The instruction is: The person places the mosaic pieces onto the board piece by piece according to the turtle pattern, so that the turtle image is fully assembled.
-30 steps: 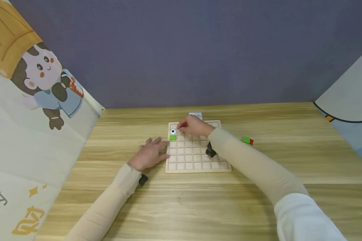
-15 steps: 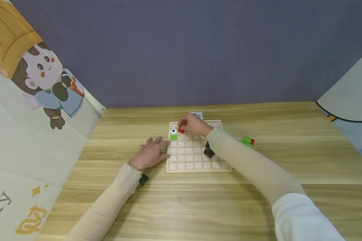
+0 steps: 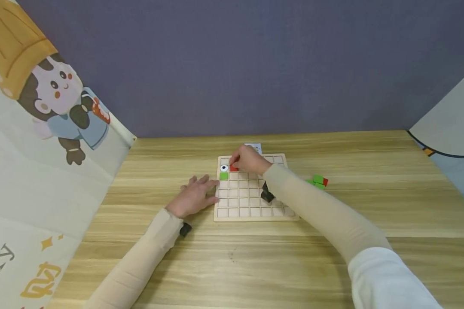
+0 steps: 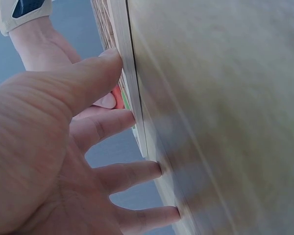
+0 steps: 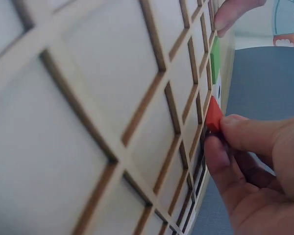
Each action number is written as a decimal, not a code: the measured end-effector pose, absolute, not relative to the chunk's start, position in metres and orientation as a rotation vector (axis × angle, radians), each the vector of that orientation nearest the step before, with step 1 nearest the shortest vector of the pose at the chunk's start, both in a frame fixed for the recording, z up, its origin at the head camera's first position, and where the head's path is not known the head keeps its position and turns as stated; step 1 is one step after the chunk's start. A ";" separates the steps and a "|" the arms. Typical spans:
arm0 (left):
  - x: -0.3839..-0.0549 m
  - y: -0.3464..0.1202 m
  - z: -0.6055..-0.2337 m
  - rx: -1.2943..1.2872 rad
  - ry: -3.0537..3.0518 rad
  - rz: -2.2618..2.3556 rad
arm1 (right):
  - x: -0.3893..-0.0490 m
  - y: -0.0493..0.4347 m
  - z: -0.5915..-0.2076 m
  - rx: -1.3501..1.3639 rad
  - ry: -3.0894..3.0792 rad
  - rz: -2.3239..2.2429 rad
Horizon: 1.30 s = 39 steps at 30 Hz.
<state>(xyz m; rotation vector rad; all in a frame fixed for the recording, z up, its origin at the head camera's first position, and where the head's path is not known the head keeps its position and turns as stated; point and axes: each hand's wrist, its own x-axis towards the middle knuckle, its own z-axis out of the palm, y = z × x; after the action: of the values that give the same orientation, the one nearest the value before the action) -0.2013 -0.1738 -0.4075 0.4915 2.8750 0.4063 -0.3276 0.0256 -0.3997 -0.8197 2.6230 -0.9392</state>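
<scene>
My right hand (image 3: 251, 160) pinches a small red square tile (image 3: 233, 168) between thumb and fingers, over the upper left of a wooden grid board (image 3: 257, 219). In the right wrist view the red tile (image 5: 214, 115) sits tilted at its cell, thumb against one side. Left of it lies a white tile with a black dot (image 3: 224, 168), and below that a green tile (image 3: 224, 176); both rest in cells. My left hand (image 3: 192, 197) is spread flat on the table, its thumb and index finger at the board's left edge.
To the right of the board lie several green tiles (image 3: 318, 178) and a red tile (image 3: 325, 182), partly behind the right sleeve. A printed card (image 3: 257, 148) lies behind the board. A dark wall panel (image 3: 270, 68) closes off the table's far edge.
The red tile, first hidden in the right hand's fingers, came into sight and has been lowered to the cell beside the dotted tile. The left hand has stayed in place.
</scene>
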 end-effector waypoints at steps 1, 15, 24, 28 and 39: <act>-0.202 -0.174 -0.408 0.489 2.872 0.410 | -0.327 0.026 -0.400 -0.814 2.621 -0.944; -0.202 -0.173 -0.408 0.485 2.869 0.392 | -0.323 0.022 -0.405 -0.837 2.692 -0.881; -0.201 -0.173 -0.408 0.489 2.877 0.395 | -0.321 0.034 -0.398 -0.880 2.591 -0.916; -0.200 -0.172 -0.407 0.477 2.868 0.398 | -0.322 0.051 -0.390 -0.862 2.599 -0.932; -0.198 -0.173 -0.405 0.480 2.872 0.428 | -0.330 0.124 -0.382 -0.752 2.639 -0.997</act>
<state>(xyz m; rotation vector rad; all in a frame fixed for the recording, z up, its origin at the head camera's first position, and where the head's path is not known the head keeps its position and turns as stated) -0.1976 -0.1728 -0.4052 0.4797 2.8725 0.4279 -0.3296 0.1239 -0.3821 -0.7520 2.6388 -0.9968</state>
